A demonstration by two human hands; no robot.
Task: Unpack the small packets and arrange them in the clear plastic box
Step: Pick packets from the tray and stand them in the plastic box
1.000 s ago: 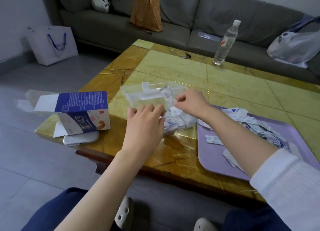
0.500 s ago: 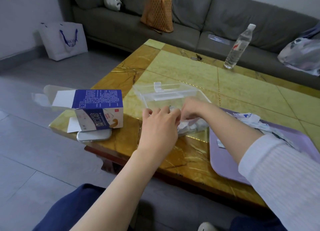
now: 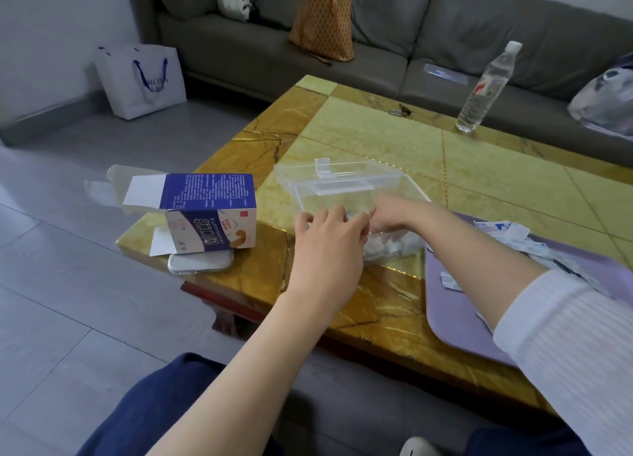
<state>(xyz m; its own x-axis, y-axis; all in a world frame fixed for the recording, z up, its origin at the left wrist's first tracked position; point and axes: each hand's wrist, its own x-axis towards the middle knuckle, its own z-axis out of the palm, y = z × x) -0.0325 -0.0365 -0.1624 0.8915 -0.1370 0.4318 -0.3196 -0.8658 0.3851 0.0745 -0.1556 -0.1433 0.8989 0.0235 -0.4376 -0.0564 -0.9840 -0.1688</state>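
Left hand [image 3: 329,246] rests loosely spread fingers on the near edge of the box [image 3: 308,195]; right hand [image 3: 390,216] curls into it, whether pinching anything I cannot tell. Carton [image 3: 209,212] lies at left, packets [image 3: 390,248] sit in the box at centre, more packets lie on the tray [image 3: 455,318] at right.

I'm looking into what is probably a home living room. A grey sofa [image 3: 376,62] is running along the far side, and a low coffee table [image 3: 376,137] with a yellow stone-patterned top is standing before it on a tiled floor [image 3: 68,284]. An orange tote bag [image 3: 323,24] is sitting on the sofa, a white shopping bag [image 3: 144,79] is standing by the wall [image 3: 41,44], and a water bottle [image 3: 486,86] is standing on the table.
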